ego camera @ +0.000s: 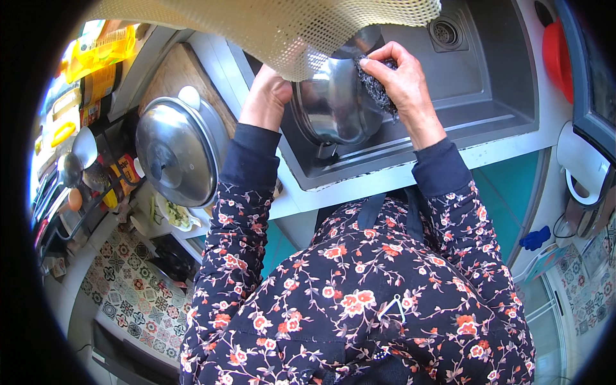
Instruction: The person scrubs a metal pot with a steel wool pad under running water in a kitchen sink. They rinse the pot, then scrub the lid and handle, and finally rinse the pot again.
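A shiny stainless steel pot (332, 108) lies tilted on its side in the left part of the metal sink (500, 72). My right hand (406, 79) pinches a dark wire scouring pad (378, 89) against or close beside the pot's right side. At the pot's left edge is my left hand (270, 94), bent at the wrist. Its fingers are hidden behind a woven straw-coloured brim (288, 33), so its grip does not show. The brim also covers the pot's far part. A wire handle (328, 150) sticks out at the pot's near side.
Left of the sink, a large lidded pot (175, 151) stands on a wooden board (168, 77). A dish of chopped greens (177, 214) sits nearer me. Utensils hang in a rack (91, 211) at far left. A red bowl (557, 60) and white kettle (582, 161) are at right.
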Available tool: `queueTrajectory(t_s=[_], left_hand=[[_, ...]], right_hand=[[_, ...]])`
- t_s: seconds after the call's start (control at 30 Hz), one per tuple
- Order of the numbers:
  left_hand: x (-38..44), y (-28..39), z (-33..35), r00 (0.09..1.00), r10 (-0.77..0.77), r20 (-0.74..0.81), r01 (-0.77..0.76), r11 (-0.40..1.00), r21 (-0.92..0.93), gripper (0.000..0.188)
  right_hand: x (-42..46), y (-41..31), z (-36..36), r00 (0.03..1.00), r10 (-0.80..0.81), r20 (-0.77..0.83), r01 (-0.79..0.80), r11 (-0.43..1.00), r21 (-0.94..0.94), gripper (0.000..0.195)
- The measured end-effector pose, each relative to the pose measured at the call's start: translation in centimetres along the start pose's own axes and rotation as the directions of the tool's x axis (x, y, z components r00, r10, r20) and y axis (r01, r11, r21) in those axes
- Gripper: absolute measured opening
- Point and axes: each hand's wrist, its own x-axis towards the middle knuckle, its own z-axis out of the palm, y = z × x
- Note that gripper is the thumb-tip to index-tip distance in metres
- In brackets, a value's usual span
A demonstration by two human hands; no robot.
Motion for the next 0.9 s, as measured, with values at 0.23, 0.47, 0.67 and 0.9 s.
queueTrajectory(t_s=[0.23, 0.47, 0.67, 0.9], left_hand=[[-0.1, -0.7, -0.9, 0.993, 0.113, 0.029, -0.115, 0.991, 0.066, 0.025], [1.7, -1.5, -2.7, 0.993, 0.100, -0.061, -0.102, 0.994, -0.031, 0.028], [3.7, -3.0, -6.2, 0.964, 0.055, -0.260, -0.085, 0.991, -0.107, 0.026], [4.3, -3.8, -8.6, 0.933, 0.019, -0.359, -0.103, 0.971, -0.218, 0.023]], right_hand=[[4.1, -1.9, 0.6, 0.967, -0.162, -0.194, 0.129, 0.977, -0.170, 0.023], [0.6, -2.0, 0.4, 1.000, -0.008, 0.006, 0.007, 0.995, 0.104, 0.011], [3.4, -2.1, 0.0, 0.997, -0.011, -0.073, 0.025, 0.981, 0.191, 0.013], [0.8, -2.6, 0.4, 0.992, 0.124, 0.012, -0.121, 0.940, 0.318, 0.012]])
